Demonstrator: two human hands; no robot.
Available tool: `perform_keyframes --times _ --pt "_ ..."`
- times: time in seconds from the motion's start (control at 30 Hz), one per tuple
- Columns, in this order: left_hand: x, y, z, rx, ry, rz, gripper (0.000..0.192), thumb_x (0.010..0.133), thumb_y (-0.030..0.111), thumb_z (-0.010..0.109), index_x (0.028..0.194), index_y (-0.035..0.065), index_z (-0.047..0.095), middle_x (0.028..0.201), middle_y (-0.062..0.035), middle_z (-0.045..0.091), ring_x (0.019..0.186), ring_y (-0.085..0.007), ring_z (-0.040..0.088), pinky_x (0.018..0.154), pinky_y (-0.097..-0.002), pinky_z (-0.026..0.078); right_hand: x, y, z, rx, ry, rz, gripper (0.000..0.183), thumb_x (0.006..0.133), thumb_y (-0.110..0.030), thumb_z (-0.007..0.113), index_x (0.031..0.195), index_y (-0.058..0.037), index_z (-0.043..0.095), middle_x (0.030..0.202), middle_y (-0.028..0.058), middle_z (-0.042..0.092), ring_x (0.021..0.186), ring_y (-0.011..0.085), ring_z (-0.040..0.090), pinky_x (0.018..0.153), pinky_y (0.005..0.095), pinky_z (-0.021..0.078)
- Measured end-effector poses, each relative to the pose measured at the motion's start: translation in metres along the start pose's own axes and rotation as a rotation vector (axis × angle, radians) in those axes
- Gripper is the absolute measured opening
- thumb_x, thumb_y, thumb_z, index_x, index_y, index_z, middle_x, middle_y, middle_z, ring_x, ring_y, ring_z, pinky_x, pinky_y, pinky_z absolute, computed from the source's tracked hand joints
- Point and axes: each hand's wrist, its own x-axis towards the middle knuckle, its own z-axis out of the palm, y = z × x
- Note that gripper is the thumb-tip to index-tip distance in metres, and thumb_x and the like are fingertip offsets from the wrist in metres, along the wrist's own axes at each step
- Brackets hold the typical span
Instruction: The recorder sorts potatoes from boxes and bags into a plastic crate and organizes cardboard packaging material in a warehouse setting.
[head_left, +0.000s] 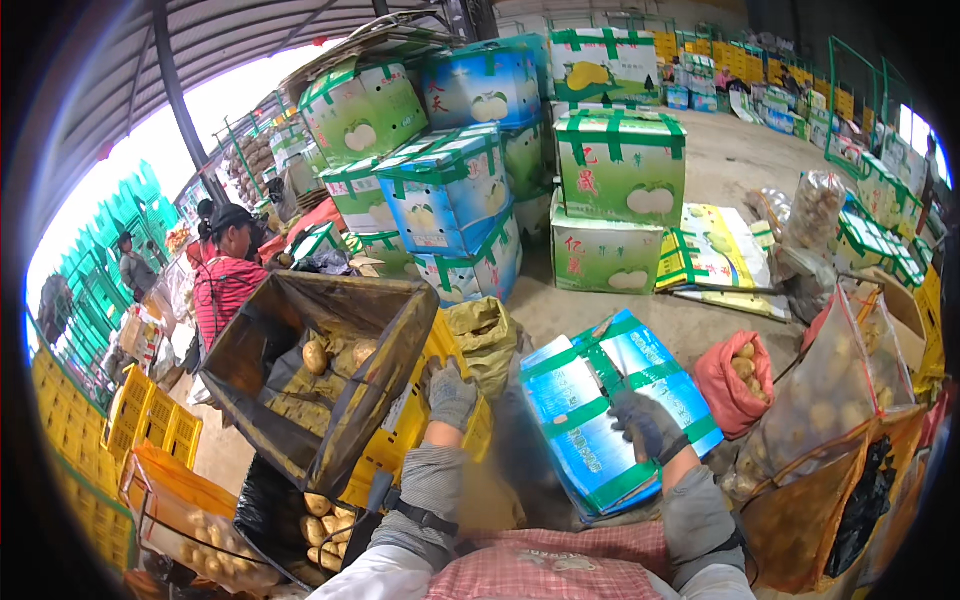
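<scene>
My left hand (450, 397), in a grey knit glove, has its fingers hooked on the side of a yellow plastic crate (397, 420). A dark, dirt-stained liner (247, 367) covers the crate's inside, where a few potatoes (315, 358) lie. In front of me at the right, a blue and white carton (559, 390) bound with green tape sits at an angle. My right hand (646, 424), in a dark glove, is over the carton's taped top with its fingers bent. Whether it grips anything there is hidden.
A black-lined container of potatoes (322, 529) stands low at left. Right of the carton are a red sack of potatoes (739, 379) and a transparent potato bag (825, 405). Stacked green cartons (619, 172) stand ahead. Another person (229, 277) is beyond the crate.
</scene>
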Motion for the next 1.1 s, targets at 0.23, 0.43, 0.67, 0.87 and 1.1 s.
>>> perform_keyframes --times 0.23,0.43,0.67,0.87,1.1 --pt "-0.024 0.093 0.089 0.230 -0.851 0.327 0.066 0.077 0.045 0.064 0.131 0.0115 0.048 0.135 -0.0085 0.045 0.126 -0.0342 0.039 0.102 -0.0474 0.035 0.021 -0.011 -0.015 0.255 0.350 -0.333 0.031 0.090 -0.025 0.061 0.107 0.0017 0.060 0.089 0.0067 0.063 0.075 0.0182 0.063 0.062 0.0263 0.0510" --pt "-0.083 0.096 0.183 0.168 -0.820 0.730 0.069 0.082 0.056 0.055 0.130 0.0069 0.049 0.138 -0.0135 0.042 0.133 -0.0361 0.031 0.107 -0.0597 0.019 0.023 0.003 -0.038 0.218 0.459 -0.207 0.034 0.087 -0.016 0.062 0.117 -0.0012 0.054 0.099 0.0070 0.062 0.073 0.0160 0.064 0.063 0.0272 0.0532" --pt "-0.058 0.121 0.189 0.330 -1.060 0.868 0.067 0.083 0.061 0.048 0.120 0.0063 0.058 0.120 -0.0119 0.055 0.121 -0.0285 0.043 0.106 -0.0583 0.017 0.048 0.008 -0.041 -0.126 0.471 -0.019 0.052 0.087 -0.022 0.062 0.132 -0.0028 0.045 0.083 0.0052 0.060 0.060 0.0088 0.053 0.051 0.0232 0.0451" --pt "-0.041 0.137 0.159 0.201 -0.906 0.850 0.059 0.079 0.057 0.056 0.104 0.0053 0.066 0.112 -0.0155 0.057 0.109 -0.0328 0.050 0.098 -0.0473 0.031 0.108 -0.067 0.001 -0.711 0.234 0.042 0.059 0.088 -0.022 0.048 0.144 -0.0165 0.031 0.097 0.0182 0.065 0.072 0.0272 0.066 0.062 0.0368 0.0509" --pt "-0.018 0.148 0.133 0.143 -0.989 0.648 0.050 0.081 0.046 0.060 0.115 0.0089 0.061 0.117 -0.0141 0.057 0.109 -0.0303 0.051 0.095 -0.0399 0.040 0.208 -0.022 0.004 -1.460 0.160 0.094 0.049 0.090 -0.038 0.048 0.128 -0.0068 0.048 0.119 0.0239 0.058 0.109 0.0386 0.057 0.092 0.0433 0.0459"
